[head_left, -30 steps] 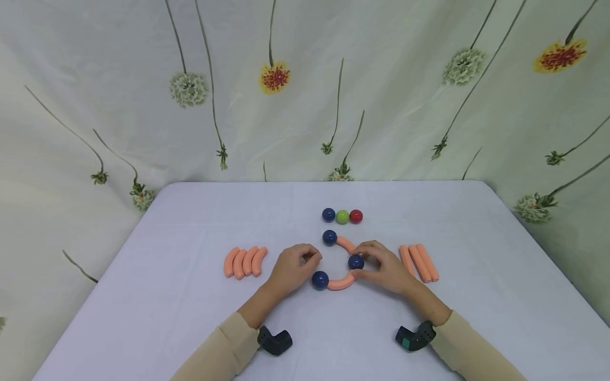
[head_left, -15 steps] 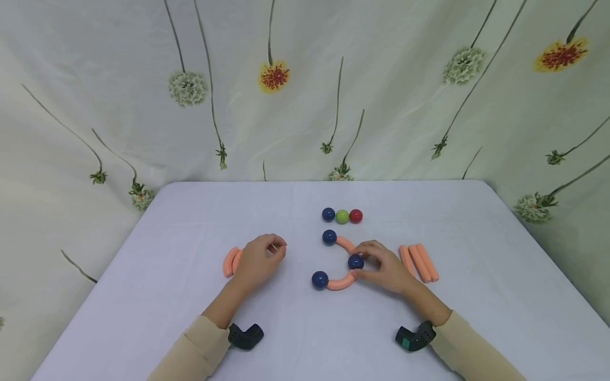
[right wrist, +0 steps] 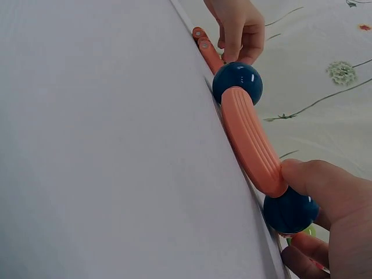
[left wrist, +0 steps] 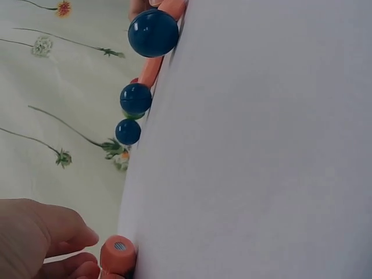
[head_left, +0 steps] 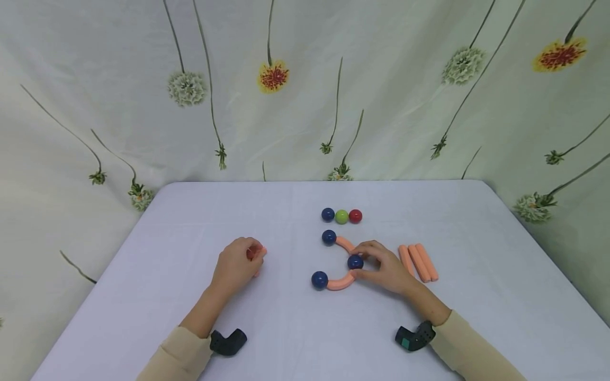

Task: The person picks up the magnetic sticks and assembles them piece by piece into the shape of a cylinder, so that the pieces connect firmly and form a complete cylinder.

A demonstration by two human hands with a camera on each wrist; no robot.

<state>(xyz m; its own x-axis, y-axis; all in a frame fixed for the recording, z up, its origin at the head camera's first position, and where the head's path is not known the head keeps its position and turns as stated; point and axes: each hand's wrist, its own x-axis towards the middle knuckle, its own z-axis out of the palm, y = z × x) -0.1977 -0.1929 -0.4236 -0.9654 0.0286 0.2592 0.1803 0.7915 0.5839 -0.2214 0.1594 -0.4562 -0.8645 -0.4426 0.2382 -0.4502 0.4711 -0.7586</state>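
Observation:
My right hand [head_left: 386, 270] pinches a blue ball [head_left: 355, 261] between thumb and fingers. In the right wrist view the thumb presses where a ribbed, curved orange rod [right wrist: 250, 139] meets that ball. This rod runs to a second blue ball [head_left: 320, 280] at its left end; another curved orange rod [head_left: 345, 243] leads up to a third blue ball [head_left: 329, 237]. On the left, my left hand [head_left: 236, 266] hovers over the loose curved rods [left wrist: 118, 256] and mostly hides them. Its thumb and fingers are bent beside a rod's end, which shows a round metal disc.
Several straight orange rods [head_left: 419, 263] lie side by side right of the right hand. Behind the joined pieces, a blue ball [head_left: 328, 214], a green ball [head_left: 341, 216] and a red ball [head_left: 355, 216] form a row. A flowered cloth [head_left: 305, 106] hangs behind the white table [head_left: 286, 328].
My left hand has moved left, from beside the joined balls and rods to over the loose curved rods. The right hand keeps its place and its grip on the blue ball.

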